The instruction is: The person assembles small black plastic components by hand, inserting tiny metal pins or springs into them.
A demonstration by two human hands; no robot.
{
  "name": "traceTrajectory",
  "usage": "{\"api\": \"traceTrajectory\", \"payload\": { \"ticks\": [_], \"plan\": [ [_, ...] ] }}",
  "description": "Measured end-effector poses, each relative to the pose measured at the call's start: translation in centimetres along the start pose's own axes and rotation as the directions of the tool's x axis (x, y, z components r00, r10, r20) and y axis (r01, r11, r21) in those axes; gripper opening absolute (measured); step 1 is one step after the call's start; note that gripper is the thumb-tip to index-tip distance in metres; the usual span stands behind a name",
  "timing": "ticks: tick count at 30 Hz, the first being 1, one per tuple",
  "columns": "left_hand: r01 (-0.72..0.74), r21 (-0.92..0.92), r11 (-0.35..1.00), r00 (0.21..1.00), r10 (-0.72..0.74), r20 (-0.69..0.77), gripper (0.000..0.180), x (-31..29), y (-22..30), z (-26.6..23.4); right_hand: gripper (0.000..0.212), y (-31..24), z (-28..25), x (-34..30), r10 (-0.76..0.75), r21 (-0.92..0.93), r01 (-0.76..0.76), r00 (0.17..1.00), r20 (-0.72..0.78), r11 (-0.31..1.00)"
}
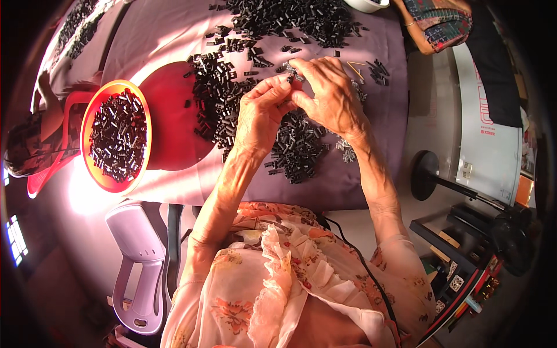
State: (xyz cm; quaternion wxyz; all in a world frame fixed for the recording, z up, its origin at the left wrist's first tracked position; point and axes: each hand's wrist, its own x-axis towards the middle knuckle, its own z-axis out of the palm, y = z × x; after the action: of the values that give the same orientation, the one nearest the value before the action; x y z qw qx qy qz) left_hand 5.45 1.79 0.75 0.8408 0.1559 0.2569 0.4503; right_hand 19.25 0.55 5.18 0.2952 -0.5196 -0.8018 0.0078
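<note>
Above the table, my left hand (pixel 260 113) and my right hand (pixel 333 97) meet at the fingertips. Pinched between the left thumb and finger is a small black plastic piece (pixel 290 78), partly covered by the fingers. The right thumb and fingers close in on the same spot; what exactly they grip is hidden. Below the hands lies a heap of black plastic pieces (pixel 297 149). Small grey pieces (pixel 347 152) lie beside the right wrist, and more grey ones show behind the fingers. A larger spread of black pieces (pixel 216 87) reaches along the left side.
A purple cloth (pixel 383 116) covers the table. At left, an orange-rimmed red basin (pixel 148 116) holds black pieces, next to a red round surface (pixel 174 124). A big black pile (pixel 290 20) lies far back. Another person's arm (pixel 419 36) shows far right; a lilac chair (pixel 136 238) stands lower left.
</note>
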Motion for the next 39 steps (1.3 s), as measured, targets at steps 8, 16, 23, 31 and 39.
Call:
{"api": "traceTrajectory", "payload": {
  "ticks": [8, 16, 23, 31, 39],
  "plan": [
    [0.005, 0.042, 0.999, 1.0, -0.006, 0.018, 0.015, -0.1, -0.2, -0.2, 0.039, 0.4, 0.8, -0.2, -0.041, -0.017, 0.041, 0.999, 0.024, 0.999],
    [0.144, -0.012, 0.989, 0.987, -0.143, 0.07, 0.023, 0.6, -0.4, -1.4, 0.028, 0.7, 1.4, -0.6, -0.109, 0.061, 0.112, 0.993, -0.052, 0.992],
    [0.285, -0.082, 0.955, 0.956, -0.277, 0.092, 0.022, 0.6, -0.5, -1.4, 0.021, 0.9, 1.5, -0.9, -0.069, 0.124, 0.07, 0.998, -0.013, 0.99],
    [0.335, -0.192, 0.923, 0.941, -0.318, 0.114, 0.018, 0.9, -1.3, -2.3, 0.031, 1.3, 1.6, -1.5, -0.089, 0.147, 0.083, 0.995, 0.034, 0.986],
    [0.361, -0.24, 0.901, 0.931, -0.336, 0.141, 0.02, 0.9, -1.8, -3.0, 0.015, 1.8, 2.1, -1.6, -0.198, 0.131, 0.199, 0.98, -0.018, 0.971]
  ]
}}
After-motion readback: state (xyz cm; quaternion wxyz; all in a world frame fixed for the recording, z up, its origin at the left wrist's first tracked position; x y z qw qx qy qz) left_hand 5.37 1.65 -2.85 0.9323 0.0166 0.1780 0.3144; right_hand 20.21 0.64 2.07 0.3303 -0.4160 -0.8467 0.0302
